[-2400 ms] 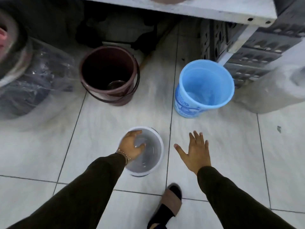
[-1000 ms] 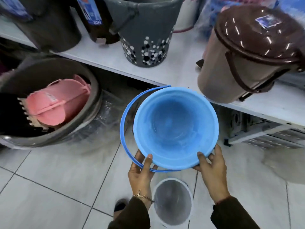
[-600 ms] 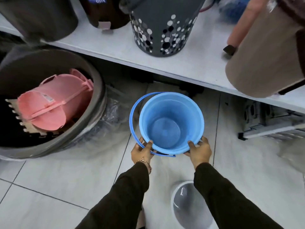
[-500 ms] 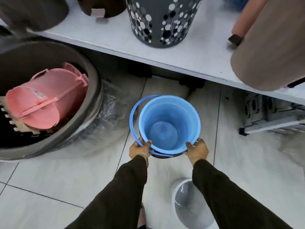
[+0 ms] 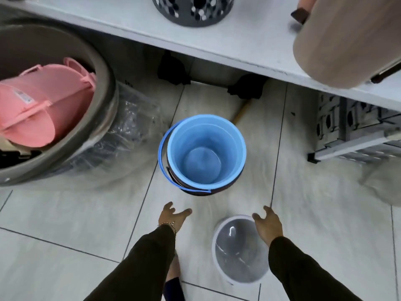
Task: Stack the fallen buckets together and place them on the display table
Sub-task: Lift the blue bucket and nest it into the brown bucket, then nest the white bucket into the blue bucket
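Note:
A blue bucket [image 5: 205, 153] stands upright on the floor tiles, nested inside a dark brown bucket [image 5: 213, 190] whose rim shows just below it. The blue handle hangs down on its left side. A smaller grey bucket with a white rim [image 5: 239, 249] stands upright nearer to me, at the right. My left hand [image 5: 172, 218] hovers open just short of the blue bucket, touching nothing. My right hand [image 5: 268, 224] is open over the grey bucket's far rim. The white display table [image 5: 238, 46] runs across the top.
A large grey tub [image 5: 104, 88] holding a pink bin [image 5: 41, 105] sits at the left, wrapped in clear plastic. A dotted grey bin [image 5: 193, 11] and a beige bin [image 5: 347, 40] stand on the table. A grey crate [image 5: 351, 131] lies under it at the right. My foot [image 5: 173, 279] is below.
Both hands let go of the blue bucket after lowering it into the brown bucket, and drew back toward me. The blue bucket now rests on the floor stack.

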Demonstrator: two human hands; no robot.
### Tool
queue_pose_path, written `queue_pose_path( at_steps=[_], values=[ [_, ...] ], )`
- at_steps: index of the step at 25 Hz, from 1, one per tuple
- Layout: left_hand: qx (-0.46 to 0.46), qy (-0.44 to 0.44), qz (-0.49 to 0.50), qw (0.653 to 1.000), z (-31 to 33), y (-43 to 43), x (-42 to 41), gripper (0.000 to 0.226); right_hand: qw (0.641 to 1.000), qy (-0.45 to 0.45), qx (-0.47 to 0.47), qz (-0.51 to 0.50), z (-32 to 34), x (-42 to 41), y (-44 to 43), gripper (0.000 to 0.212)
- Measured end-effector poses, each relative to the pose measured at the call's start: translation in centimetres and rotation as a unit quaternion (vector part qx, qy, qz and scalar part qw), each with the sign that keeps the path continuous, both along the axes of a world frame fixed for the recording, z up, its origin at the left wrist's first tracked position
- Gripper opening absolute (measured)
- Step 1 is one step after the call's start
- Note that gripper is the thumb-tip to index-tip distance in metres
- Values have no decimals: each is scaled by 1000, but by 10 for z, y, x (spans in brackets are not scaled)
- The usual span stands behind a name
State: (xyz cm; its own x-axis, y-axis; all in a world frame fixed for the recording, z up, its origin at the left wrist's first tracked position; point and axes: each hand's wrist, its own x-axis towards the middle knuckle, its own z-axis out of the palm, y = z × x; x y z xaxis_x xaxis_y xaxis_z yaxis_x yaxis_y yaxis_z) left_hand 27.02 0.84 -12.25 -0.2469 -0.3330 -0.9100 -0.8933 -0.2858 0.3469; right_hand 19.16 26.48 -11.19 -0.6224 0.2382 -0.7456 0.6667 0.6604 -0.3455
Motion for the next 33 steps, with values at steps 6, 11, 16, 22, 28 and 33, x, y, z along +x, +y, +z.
queue_pose_path(
  at_steps=[6,11,16,22,28,33],
  values=[
    [71,-45,-159,984,-48,122,85,70,995,-88,18,44,-46,93,90,63],
    [-7,9,-54,998,-80,202,134,43,999,-28,-43,-17,-76,136,119,38],
    [12,140,100,985,-10,224,125,41,989,129,-75,-15,-2,133,139,43],
    [45,273,143,950,135,200,50,48,942,310,-124,1,148,68,115,45],
    [-16,334,169,927,216,108,-19,49,906,334,-248,-79,213,-16,12,42],
    [-46,257,206,943,181,13,-64,46,919,280,-254,-113,166,-64,-87,39]
  ],
)
